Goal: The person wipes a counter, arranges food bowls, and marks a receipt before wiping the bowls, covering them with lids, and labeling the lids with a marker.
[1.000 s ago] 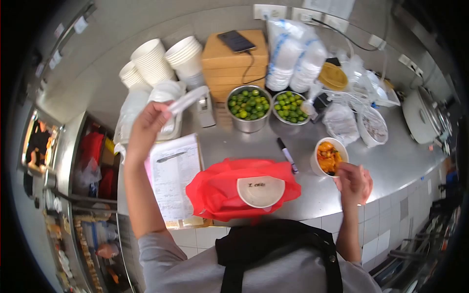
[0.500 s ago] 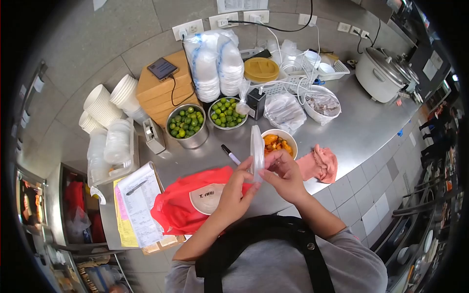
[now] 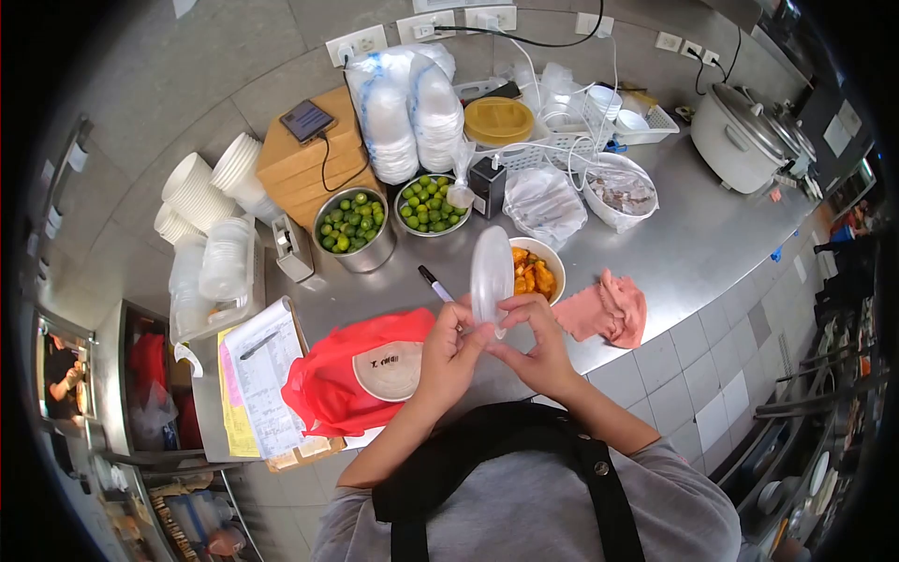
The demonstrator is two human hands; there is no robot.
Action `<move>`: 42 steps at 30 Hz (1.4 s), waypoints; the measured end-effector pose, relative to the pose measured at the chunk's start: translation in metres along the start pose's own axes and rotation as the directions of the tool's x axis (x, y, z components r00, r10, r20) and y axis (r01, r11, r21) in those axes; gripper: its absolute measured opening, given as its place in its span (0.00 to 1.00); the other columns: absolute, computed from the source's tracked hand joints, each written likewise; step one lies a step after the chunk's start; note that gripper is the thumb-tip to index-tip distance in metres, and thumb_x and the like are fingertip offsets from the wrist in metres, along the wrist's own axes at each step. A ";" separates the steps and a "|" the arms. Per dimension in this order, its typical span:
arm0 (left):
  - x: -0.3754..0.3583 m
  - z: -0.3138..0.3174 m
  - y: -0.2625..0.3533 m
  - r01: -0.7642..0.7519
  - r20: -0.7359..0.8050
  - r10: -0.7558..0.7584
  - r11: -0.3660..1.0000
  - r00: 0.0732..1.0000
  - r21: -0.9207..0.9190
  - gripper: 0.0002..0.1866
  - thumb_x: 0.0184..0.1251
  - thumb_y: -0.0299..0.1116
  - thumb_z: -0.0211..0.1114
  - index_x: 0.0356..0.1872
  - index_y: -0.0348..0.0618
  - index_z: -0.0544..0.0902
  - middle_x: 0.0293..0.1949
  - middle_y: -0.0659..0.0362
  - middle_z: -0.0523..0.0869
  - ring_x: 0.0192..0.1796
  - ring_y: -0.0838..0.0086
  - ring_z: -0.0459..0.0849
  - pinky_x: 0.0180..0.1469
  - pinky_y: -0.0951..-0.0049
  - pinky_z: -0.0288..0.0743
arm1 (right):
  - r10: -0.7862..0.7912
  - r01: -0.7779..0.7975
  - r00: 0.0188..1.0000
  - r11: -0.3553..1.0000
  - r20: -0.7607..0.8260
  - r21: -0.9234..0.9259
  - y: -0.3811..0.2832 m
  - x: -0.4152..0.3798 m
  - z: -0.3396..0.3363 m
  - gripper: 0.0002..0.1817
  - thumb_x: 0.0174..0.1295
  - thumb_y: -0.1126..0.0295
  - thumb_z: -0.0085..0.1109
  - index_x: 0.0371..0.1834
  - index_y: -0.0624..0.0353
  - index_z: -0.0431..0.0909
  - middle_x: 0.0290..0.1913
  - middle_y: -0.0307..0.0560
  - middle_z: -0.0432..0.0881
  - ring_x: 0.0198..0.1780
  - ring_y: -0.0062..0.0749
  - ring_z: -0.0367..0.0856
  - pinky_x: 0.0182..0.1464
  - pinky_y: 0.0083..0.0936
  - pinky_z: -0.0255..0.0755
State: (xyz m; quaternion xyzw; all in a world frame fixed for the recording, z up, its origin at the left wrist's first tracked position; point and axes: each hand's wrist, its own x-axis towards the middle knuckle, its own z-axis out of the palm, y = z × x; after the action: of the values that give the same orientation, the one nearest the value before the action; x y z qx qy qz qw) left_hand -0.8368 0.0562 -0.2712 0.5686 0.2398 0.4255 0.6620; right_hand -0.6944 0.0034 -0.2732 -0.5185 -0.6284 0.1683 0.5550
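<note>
Both hands hold a translucent round plastic lid (image 3: 493, 267), turned on edge above the counter. My left hand (image 3: 451, 354) pinches its lower left rim. With thumb and fingers, my right hand (image 3: 537, 348) grips the lower right rim, and the fingertips of both hands meet near the bottom. Just behind the lid stands a white bowl (image 3: 559, 265) of orange-coloured food (image 3: 534, 275), partly covered by lid and hand. Left of my hands, a red plastic bag (image 3: 323, 379) surrounds a round white container (image 3: 390, 372) with dark handwriting on top. A marker (image 3: 434, 284) lies beyond my left hand.
A pink cloth (image 3: 611, 314) lies near the front edge at right. Farther back are two metal pots of green citrus (image 3: 351, 223), plastic-covered bowls (image 3: 543, 208), bagged lids (image 3: 393, 122) and a rice cooker (image 3: 732, 136). A clipboard with papers (image 3: 267, 379) lies at left.
The lid has turned from nearly edge-on to show more of its face. My hands have come closer together at its lower rim, my right hand shifting slightly left and down.
</note>
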 end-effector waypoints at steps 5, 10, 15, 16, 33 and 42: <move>-0.005 -0.015 0.004 -0.044 -0.053 0.058 0.972 0.997 0.229 0.07 0.67 0.29 0.56 0.34 0.41 0.67 0.35 0.63 0.75 0.35 0.84 0.70 0.37 0.83 0.66 | -0.019 0.016 0.995 0.999 0.097 0.034 0.001 0.007 -0.005 0.22 0.44 0.75 0.70 0.42 0.58 0.71 0.51 0.50 0.73 0.53 0.40 0.72 0.54 0.32 0.65; -0.013 -0.025 0.011 -0.062 -0.078 0.084 0.967 0.993 0.247 0.07 0.67 0.30 0.56 0.34 0.40 0.68 0.32 0.62 0.74 0.34 0.85 0.70 0.36 0.83 0.66 | -0.092 0.093 0.985 0.996 0.146 -0.003 -0.004 0.014 0.006 0.28 0.41 0.70 0.73 0.48 0.59 0.70 0.55 0.53 0.72 0.57 0.46 0.70 0.58 0.36 0.63; -0.023 -0.030 0.023 0.101 -0.037 -0.095 0.960 0.995 0.263 0.08 0.67 0.31 0.57 0.35 0.40 0.68 0.33 0.59 0.76 0.37 0.81 0.73 0.40 0.79 0.69 | -0.127 0.128 0.971 0.992 0.203 0.009 -0.009 0.026 0.018 0.37 0.41 0.69 0.73 0.57 0.59 0.66 0.63 0.57 0.63 0.64 0.50 0.63 0.63 0.37 0.57; -0.023 -0.032 0.022 0.055 -0.029 -0.049 0.963 0.998 0.265 0.08 0.67 0.31 0.57 0.35 0.39 0.68 0.36 0.58 0.76 0.38 0.79 0.74 0.41 0.78 0.69 | -0.126 0.122 0.966 0.992 0.225 0.031 -0.008 0.027 0.020 0.39 0.41 0.69 0.73 0.59 0.59 0.65 0.64 0.58 0.62 0.65 0.50 0.61 0.64 0.37 0.57; -0.105 -0.148 0.058 -0.113 -0.669 0.341 0.926 0.661 0.360 0.03 0.65 0.22 0.53 0.33 0.43 0.70 0.35 0.64 0.74 0.36 0.84 0.70 0.41 0.81 0.67 | -0.013 -0.008 0.990 0.989 0.138 0.147 0.003 0.098 0.126 0.18 0.64 0.79 0.46 0.57 0.67 0.61 0.49 0.50 0.71 0.50 0.29 0.72 0.52 0.21 0.65; -0.209 -0.196 0.058 -0.171 -0.940 0.270 0.956 0.208 0.237 0.13 0.60 0.15 0.54 0.40 0.40 0.63 0.44 0.52 0.77 0.46 0.70 0.80 0.49 0.69 0.78 | -0.433 0.383 0.884 0.888 0.179 0.255 -0.061 0.191 0.368 0.13 0.61 0.74 0.52 0.48 0.65 0.73 0.41 0.60 0.78 0.44 0.53 0.78 0.45 0.33 0.71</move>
State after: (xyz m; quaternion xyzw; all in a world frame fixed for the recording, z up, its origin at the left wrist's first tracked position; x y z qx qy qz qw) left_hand -1.1199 -0.0119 -0.2969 0.2414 0.5285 0.7631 0.2831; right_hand -1.0141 0.2732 -0.2459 -0.2885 -0.7622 0.1722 0.5533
